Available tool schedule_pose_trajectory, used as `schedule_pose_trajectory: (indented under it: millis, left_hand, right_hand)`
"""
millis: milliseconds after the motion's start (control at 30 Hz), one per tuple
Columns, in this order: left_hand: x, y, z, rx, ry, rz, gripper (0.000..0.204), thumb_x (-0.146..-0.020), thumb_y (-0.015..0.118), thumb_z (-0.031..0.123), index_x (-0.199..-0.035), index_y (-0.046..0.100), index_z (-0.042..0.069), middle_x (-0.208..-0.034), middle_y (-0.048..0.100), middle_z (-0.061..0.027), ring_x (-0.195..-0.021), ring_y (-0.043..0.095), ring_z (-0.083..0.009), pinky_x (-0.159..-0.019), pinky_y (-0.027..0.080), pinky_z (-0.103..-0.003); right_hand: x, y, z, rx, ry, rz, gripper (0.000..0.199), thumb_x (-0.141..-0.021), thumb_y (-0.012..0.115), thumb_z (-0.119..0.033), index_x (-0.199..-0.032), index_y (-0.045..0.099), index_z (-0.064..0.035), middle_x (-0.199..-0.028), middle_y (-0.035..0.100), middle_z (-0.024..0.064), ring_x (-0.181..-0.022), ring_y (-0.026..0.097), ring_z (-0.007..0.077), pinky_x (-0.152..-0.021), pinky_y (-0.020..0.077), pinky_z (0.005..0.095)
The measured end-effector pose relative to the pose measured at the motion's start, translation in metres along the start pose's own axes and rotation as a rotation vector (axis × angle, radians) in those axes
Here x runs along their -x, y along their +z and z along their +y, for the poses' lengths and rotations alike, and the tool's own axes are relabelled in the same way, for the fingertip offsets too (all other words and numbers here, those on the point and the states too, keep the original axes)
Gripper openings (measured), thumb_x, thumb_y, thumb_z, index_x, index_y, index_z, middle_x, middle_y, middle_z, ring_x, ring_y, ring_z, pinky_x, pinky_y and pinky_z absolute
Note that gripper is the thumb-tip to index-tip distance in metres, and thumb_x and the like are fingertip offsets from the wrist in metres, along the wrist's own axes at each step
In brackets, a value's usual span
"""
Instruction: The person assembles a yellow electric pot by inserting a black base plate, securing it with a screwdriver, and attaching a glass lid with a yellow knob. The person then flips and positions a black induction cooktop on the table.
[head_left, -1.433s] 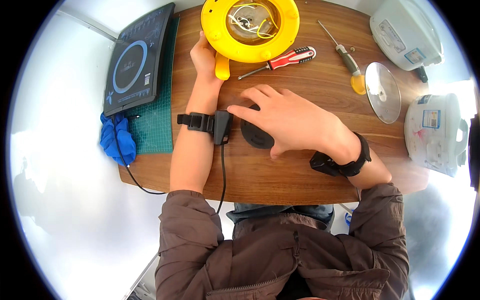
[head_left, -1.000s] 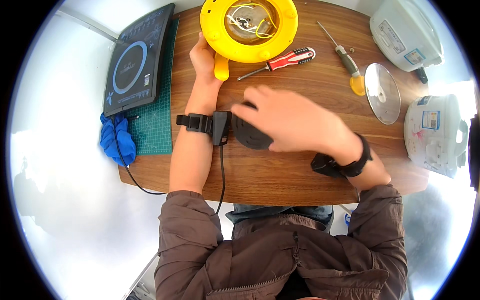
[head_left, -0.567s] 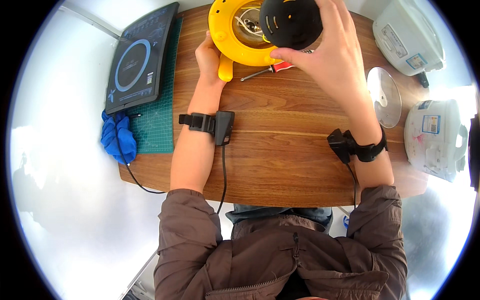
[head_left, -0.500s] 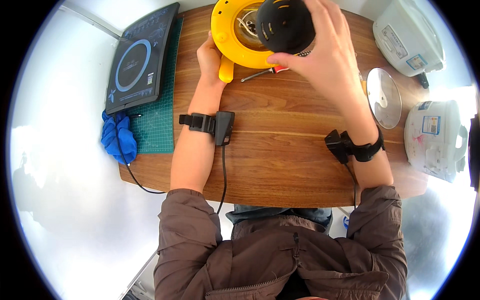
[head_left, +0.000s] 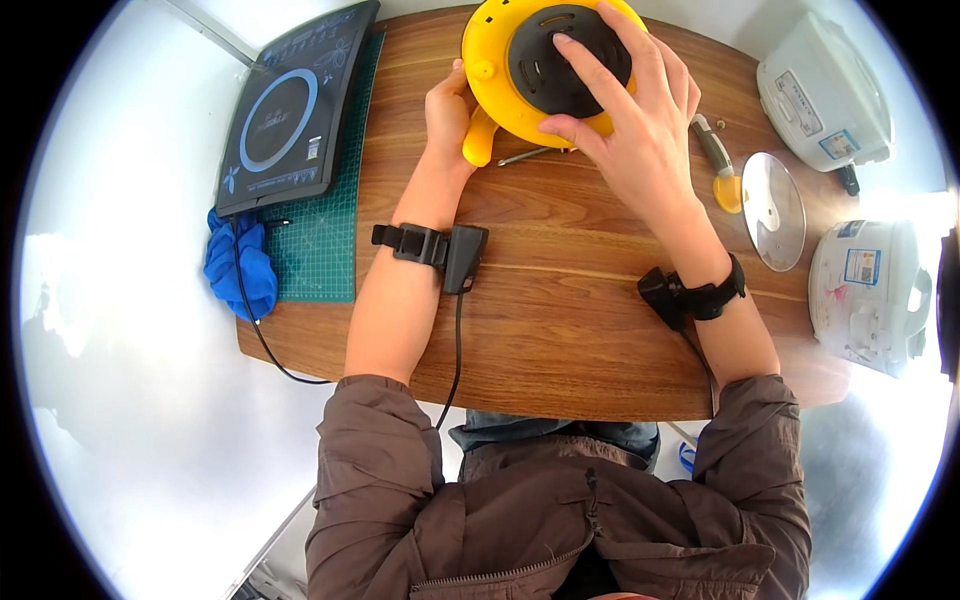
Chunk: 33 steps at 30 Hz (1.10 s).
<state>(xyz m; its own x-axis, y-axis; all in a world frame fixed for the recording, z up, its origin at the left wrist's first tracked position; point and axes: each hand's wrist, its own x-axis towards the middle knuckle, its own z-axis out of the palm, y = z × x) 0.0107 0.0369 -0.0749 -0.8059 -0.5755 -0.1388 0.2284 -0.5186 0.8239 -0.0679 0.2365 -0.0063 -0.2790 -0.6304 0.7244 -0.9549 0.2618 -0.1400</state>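
Note:
A yellow electric pot with a stubby handle is at the far middle of the table, its underside facing me. A black round base cover with slots sits over its opening; whether it is seated all round I cannot tell. Beside the handle, my left hand is closed on the pot's left side, fingertips partly hidden. My right hand spreads over the cover from the right: the index fingertip presses near its middle, and the thumb lies on the yellow rim. Partly under the pot lies a screwdriver, its handle hidden.
An induction cooker rests on a green cutting mat at left, by a blue cloth. Rightward are a grey-and-yellow handle, a glass lid and two white rice cookers. A black cable hangs over the left edge.
The black cover has come down from above and left onto the pot's opening, hiding the wires inside. The pot has shifted right, and my right fingers now lie across the cover.

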Motion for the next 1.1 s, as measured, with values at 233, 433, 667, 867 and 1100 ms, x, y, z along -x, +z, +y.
schedule_pose_trajectory:
  millis: [233,433,667,867,1100]
  left_hand:
    - [-0.001,0.006,0.001,0.039,-0.026,-0.024,0.048,-0.115,0.026,0.035,-0.136,0.056,0.005,-0.13,0.065,-0.0137,-0.117,0.063,-0.0275,-0.105,0.05,-0.043]
    - [-0.004,0.002,0.0,0.076,-0.04,0.002,0.045,-0.115,0.027,0.034,-0.135,0.056,0.006,-0.129,0.065,-0.0134,-0.115,0.063,-0.0269,-0.105,0.049,-0.043]
    - [-0.01,-0.004,-0.002,0.085,-0.042,0.001,0.043,-0.115,0.028,0.033,-0.132,0.058,0.006,-0.125,0.066,-0.0121,-0.113,0.063,-0.0256,-0.104,0.05,-0.043]
    - [-0.01,-0.001,-0.005,0.133,-0.039,0.003,0.043,-0.115,0.028,0.033,-0.131,0.058,0.005,-0.125,0.066,-0.0129,-0.114,0.064,-0.0261,-0.103,0.051,-0.043]
    - [-0.009,0.0,-0.004,0.133,-0.032,0.021,0.044,-0.115,0.028,0.033,-0.131,0.058,0.005,-0.127,0.066,-0.013,-0.114,0.064,-0.0272,-0.103,0.051,-0.044]
  right_hand:
    - [0.005,0.014,0.009,0.028,-0.049,0.094,0.069,-0.076,0.087,-0.034,-0.14,0.065,-0.0227,-0.153,0.052,0.0128,-0.139,0.05,0.0307,-0.113,0.0374,0.0467]
    - [0.007,0.023,0.009,0.004,-0.008,0.034,0.052,-0.087,0.077,-0.04,-0.137,0.069,-0.0291,-0.164,0.044,0.0045,-0.149,0.04,0.0285,-0.12,0.0248,0.0551]
    - [0.011,0.017,0.008,0.055,-0.015,-0.102,0.07,-0.086,0.076,-0.052,-0.15,0.056,-0.0311,-0.168,0.035,0.0042,-0.155,0.031,0.0274,-0.122,0.0168,0.0631]
    - [0.011,0.021,0.009,0.077,-0.002,-0.087,0.085,-0.075,0.083,-0.058,-0.15,0.054,-0.0321,-0.167,0.037,0.0026,-0.154,0.033,0.0245,-0.122,0.0174,0.0628]
    - [0.012,0.023,0.007,0.108,0.011,-0.075,0.084,-0.075,0.082,-0.058,-0.15,0.054,-0.0335,-0.167,0.037,0.0024,-0.153,0.034,0.0241,-0.122,0.0183,0.0603]
